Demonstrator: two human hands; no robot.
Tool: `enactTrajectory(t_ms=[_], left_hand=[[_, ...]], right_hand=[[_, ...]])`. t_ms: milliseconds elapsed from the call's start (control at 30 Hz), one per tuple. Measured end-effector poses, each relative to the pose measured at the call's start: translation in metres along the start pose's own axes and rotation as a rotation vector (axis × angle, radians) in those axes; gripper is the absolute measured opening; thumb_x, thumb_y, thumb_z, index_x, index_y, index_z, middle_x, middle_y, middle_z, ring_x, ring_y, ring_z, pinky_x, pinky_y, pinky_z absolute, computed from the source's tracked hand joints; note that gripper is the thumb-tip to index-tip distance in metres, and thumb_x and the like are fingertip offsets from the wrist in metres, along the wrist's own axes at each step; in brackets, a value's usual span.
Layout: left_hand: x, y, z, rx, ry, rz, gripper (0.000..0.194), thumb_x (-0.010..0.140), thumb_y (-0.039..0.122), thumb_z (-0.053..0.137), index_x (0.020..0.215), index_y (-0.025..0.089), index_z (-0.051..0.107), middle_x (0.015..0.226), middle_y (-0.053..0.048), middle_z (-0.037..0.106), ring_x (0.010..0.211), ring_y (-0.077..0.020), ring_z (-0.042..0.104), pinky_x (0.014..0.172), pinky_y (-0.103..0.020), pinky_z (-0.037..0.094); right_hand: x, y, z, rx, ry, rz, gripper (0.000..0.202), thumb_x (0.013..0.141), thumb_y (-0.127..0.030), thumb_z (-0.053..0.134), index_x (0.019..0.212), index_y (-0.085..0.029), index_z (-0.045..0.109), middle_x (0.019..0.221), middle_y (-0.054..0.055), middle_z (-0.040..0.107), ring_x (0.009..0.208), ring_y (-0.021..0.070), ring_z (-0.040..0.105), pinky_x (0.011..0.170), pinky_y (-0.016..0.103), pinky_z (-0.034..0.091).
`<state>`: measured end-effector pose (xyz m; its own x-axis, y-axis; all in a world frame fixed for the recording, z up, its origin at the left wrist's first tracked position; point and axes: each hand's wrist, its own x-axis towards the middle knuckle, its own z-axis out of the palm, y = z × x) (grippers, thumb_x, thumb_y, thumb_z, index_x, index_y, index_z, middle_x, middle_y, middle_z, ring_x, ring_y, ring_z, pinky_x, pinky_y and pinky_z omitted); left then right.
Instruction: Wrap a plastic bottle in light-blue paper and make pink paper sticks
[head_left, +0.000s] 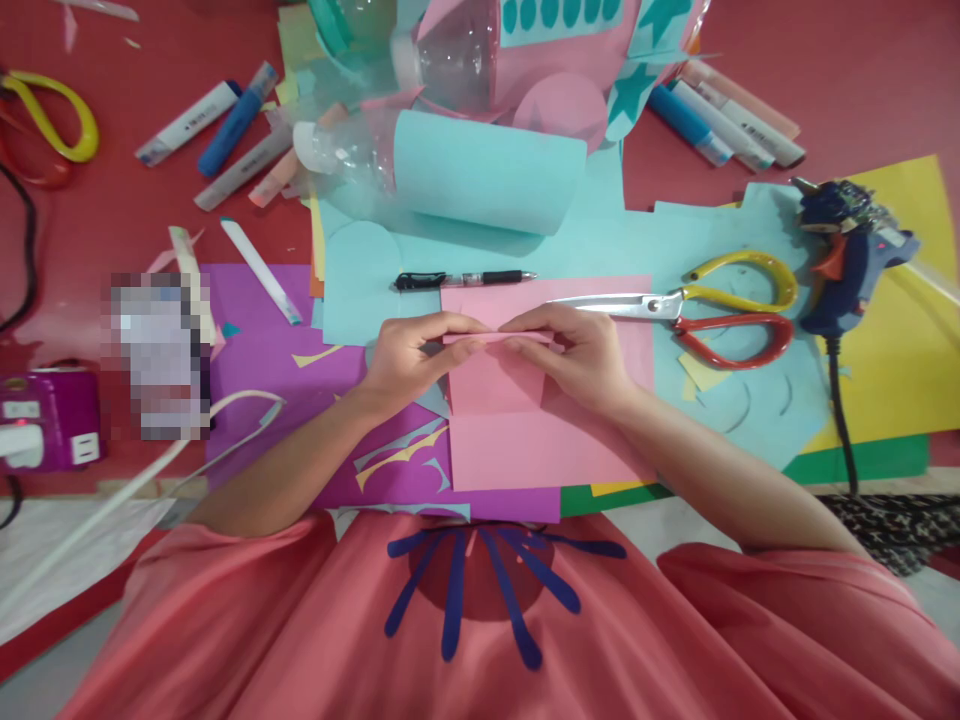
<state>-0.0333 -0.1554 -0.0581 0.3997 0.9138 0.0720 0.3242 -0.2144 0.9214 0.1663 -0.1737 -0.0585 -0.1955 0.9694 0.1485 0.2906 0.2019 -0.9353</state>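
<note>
Between both hands is a piece of pink paper (499, 375) with a narrow fold along its top edge. My left hand (420, 350) pinches the fold at its left part, thumb below and fingers above. My right hand (574, 345) pinches the same fold a little further right. Underneath lies a larger pink sheet (555, 450). Scissors (667, 305) with one yellow and one red handle rest beside my right hand, their blade tips partly behind its fingers. A black pen (465, 280) lies just beyond the hands.
A bottle wrapped in light blue paper (487, 170) lies beyond the pen, near a pink-wrapped bottle (555, 50). At right a blue glue gun (847, 260) rests on yellow paper (892, 370). Purple paper (262, 350) with scraps, markers (236, 120) and a purple power strip (56, 415) are left.
</note>
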Motion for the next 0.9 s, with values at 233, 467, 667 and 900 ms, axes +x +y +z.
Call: enactTrajectory(t_ms=[233, 467, 667, 900], left_hand=[[0.0004, 0.0024, 0.0003, 0.006, 0.002, 0.006, 0.033, 0.085, 0.05, 0.062, 0.085, 0.021, 0.077, 0.083, -0.002, 0.078, 0.07, -0.0112, 0.071, 0.062, -0.016, 0.051], [0.0021, -0.0013, -0.0007, -0.068, 0.078, -0.006, 0.023, 0.083, 0.042, 0.068, 0.087, 0.022, 0.078, 0.088, -0.003, 0.078, 0.079, -0.0133, 0.073, 0.067, -0.017, 0.054], [0.0051, -0.001, -0.0018, -0.157, 0.113, -0.057, 0.02, 0.078, 0.04, 0.073, 0.085, 0.023, 0.078, 0.085, -0.003, 0.078, 0.076, -0.0134, 0.073, 0.065, -0.018, 0.056], [0.0062, -0.0003, -0.0038, -0.168, 0.116, -0.079, 0.018, 0.078, 0.039, 0.073, 0.085, 0.023, 0.078, 0.087, -0.003, 0.078, 0.079, -0.0149, 0.073, 0.069, -0.021, 0.057]], right_hand=[[0.0006, -0.0026, -0.0022, 0.015, -0.039, 0.04, 0.018, 0.083, -0.032, 0.065, 0.077, -0.02, 0.076, 0.075, 0.002, 0.077, 0.062, 0.0115, 0.067, 0.056, 0.022, 0.051], [0.0011, -0.0045, -0.0021, 0.097, -0.002, 0.147, 0.014, 0.08, -0.025, 0.066, 0.087, -0.023, 0.078, 0.09, 0.001, 0.078, 0.081, 0.0149, 0.073, 0.069, 0.024, 0.057], [0.0024, -0.0037, -0.0051, 0.161, 0.005, 0.167, 0.012, 0.079, -0.023, 0.068, 0.087, -0.024, 0.078, 0.086, 0.0, 0.078, 0.078, 0.0141, 0.073, 0.068, 0.024, 0.057], [0.0034, -0.0027, -0.0078, 0.19, 0.004, 0.166, 0.012, 0.079, -0.028, 0.07, 0.088, -0.024, 0.079, 0.087, 0.0, 0.078, 0.079, 0.0145, 0.072, 0.068, 0.025, 0.057]])
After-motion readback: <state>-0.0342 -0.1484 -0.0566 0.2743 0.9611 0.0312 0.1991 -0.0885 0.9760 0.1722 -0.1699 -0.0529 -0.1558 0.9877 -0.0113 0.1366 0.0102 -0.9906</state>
